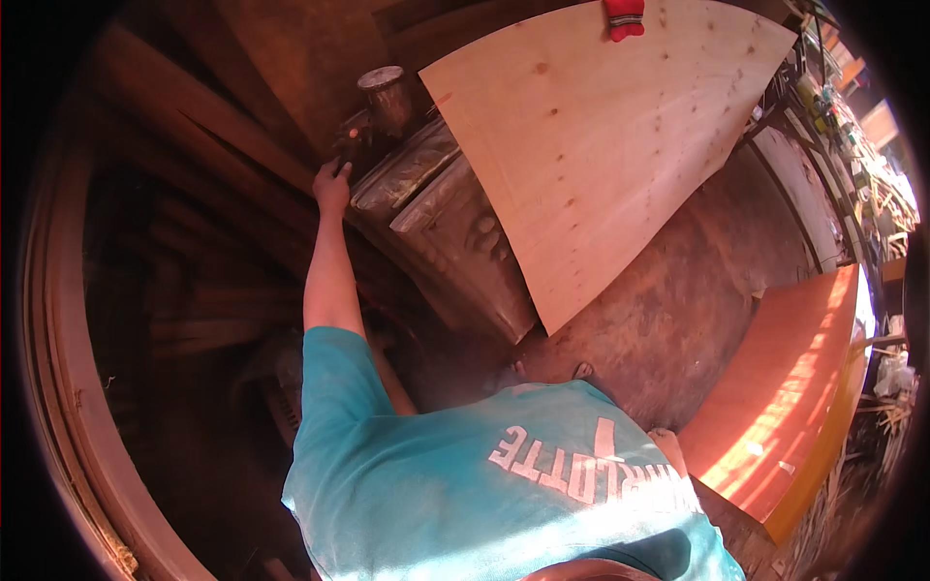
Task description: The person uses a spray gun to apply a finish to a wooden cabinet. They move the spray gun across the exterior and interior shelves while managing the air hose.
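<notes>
My left arm reaches far forward. My left hand (pixel 332 187) is closed around the lower end of a dark tool (pixel 356 136), whose kind I cannot make out in the shadow. A dull metal can (pixel 387 102) with a round top is right by the tool; whether they are joined is unclear. Beside that hand lie long wrapped slabs (pixel 455 218) in a dusty, shiny covering. A bit of skin at the lower right, beside my teal shirt (pixel 465 474), seems to be my right hand (pixel 668 450); its fingers are hidden.
A large pale plywood sheet (pixel 591 145) slants across the upper middle, with a red knitted thing (pixel 625 19) at its top edge. An orange-brown panel (pixel 775 387) stands at the right, partly sunlit. Dark boards (pixel 203 107) lean at the left. Scraps (pixel 886 184) litter the far right.
</notes>
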A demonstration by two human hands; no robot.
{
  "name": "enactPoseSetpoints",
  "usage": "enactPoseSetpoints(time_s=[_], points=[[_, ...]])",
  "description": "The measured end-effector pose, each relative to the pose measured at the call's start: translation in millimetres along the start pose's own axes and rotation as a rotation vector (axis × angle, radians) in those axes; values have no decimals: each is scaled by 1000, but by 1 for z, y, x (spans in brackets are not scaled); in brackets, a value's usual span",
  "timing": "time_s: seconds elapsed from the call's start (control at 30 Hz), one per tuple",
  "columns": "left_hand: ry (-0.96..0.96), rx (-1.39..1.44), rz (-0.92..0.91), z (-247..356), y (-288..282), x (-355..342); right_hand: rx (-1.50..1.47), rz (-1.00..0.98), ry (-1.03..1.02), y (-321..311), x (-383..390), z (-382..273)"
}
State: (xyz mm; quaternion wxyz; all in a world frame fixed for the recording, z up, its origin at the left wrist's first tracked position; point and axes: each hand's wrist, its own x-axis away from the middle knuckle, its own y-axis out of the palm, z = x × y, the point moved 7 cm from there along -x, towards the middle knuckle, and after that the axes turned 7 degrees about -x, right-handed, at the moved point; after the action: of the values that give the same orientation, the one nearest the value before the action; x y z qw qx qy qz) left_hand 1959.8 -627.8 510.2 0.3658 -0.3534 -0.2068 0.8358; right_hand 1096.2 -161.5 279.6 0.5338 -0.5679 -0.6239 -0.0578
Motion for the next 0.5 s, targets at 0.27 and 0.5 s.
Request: enactPoseSetpoints(time_s=[0.27,0.5], points=[[5,-85,-155,-26,28,-15,-31,117,-183,11,-31,-46],[-37,-209,-226,-14,36,-16,-28,150,-206,6,-27,-78]])
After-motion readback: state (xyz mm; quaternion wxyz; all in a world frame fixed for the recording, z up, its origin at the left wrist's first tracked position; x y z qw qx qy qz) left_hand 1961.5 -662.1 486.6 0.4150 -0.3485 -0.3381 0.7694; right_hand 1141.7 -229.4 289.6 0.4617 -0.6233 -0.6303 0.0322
